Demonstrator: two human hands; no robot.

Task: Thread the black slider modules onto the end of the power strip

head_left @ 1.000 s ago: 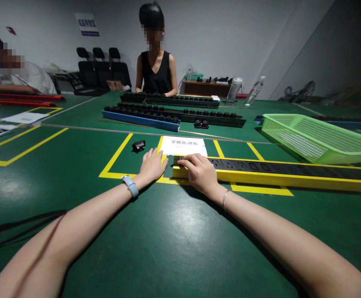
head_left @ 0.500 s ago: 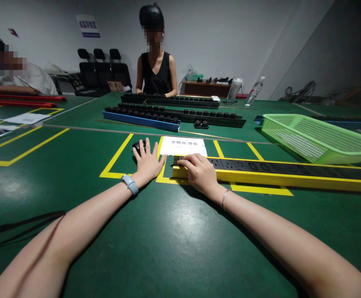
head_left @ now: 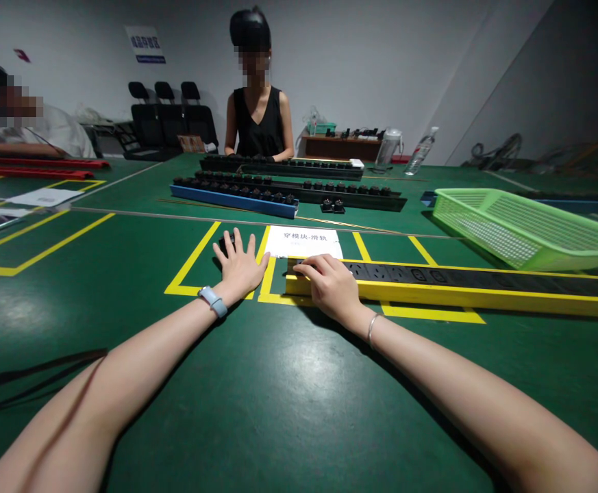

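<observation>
A long yellow rail [head_left: 483, 293] with black socket modules [head_left: 381, 272] in its channel lies across the right side of the green table. My right hand [head_left: 332, 287] rests at the rail's left end, its fingers bent and pressed together over the channel; whatever they grip is hidden. Left of the rail, my left hand [head_left: 241, 268] is spread with all fingers apart and holds nothing. A small black part [head_left: 227, 241] lies under and behind its fingertips, partly covered. Behind the hands is a white paper label [head_left: 303, 241] with printed characters.
A green basket [head_left: 529, 229] stands at the right. Farther back lie a blue rail [head_left: 231, 198], black rails [head_left: 355, 195] and a bottle [head_left: 422, 152]. A person [head_left: 258, 123] sits opposite; another leans in at the far left near red rails [head_left: 36, 166].
My left hand has shifted slightly left, with its fingers still spread. My right hand has stayed at the rail's left end.
</observation>
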